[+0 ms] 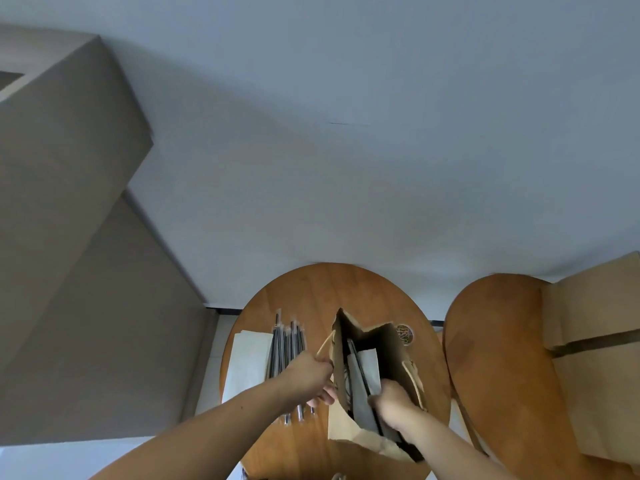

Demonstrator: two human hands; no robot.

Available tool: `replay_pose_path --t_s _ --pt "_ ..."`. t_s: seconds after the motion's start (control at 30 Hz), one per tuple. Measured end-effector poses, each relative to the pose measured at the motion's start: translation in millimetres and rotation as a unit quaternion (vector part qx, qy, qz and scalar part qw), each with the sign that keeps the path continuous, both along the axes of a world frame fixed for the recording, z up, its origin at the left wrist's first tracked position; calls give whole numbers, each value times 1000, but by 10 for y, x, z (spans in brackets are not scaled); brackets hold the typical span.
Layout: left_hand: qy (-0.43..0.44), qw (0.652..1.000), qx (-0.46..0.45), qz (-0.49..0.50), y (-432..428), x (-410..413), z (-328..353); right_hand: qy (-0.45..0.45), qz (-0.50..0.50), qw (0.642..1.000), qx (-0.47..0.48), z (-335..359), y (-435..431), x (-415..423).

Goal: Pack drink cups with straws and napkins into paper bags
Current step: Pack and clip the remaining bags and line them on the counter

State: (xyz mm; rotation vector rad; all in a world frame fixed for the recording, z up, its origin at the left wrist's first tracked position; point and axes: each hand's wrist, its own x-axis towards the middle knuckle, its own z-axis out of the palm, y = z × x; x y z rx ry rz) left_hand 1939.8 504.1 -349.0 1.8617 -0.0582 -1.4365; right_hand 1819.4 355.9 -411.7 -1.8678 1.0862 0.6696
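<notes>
Paper bag [384, 344] stands open mid-counter [301, 292], left hand [306, 374] pinching its left rim beside the handle, right hand [394, 403] with fingers [379, 398] curled on a napkin [367, 370] and dark straw [359, 367] inside its mouth, fingertips hidden, bag's depths too dark to read.

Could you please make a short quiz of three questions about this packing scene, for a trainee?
1. True or false: the left hand grips the open paper bag at its side.
2. Inside the bag, the right hand holds: A) a drink cup; B) a white napkin.
3. Fill in: the wrapped straws lie on the round table to the bag's ____.
Key: 1 true; 2 B; 3 left.
</notes>
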Motion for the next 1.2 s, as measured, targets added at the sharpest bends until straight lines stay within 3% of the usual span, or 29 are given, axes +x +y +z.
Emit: replay_pose_path --t_s 0.23,0.33,0.57,0.87,1.0,1.2 --pt "-21 1000 18 -7 18 -111 -19 -44 -109 985 127 -86 62 312" --pt "-14 999 26 14 36 -100 -15 -19 -120 985 125 -239 82 310" --pt "-12 999 28 27 88 -124 -53 44 9 996 -75 -370 107 337" --pt "-30 999 17 12 66 -74 -99 91 194 948 -234 -240 210 406" --pt "-66 998 0 -25 23 -55 -120 99 242 944 -202 57 242 450" --pt "-114 989 -20 -95 -49 -48 -106 -61 251 952 -166 1044 24 470"
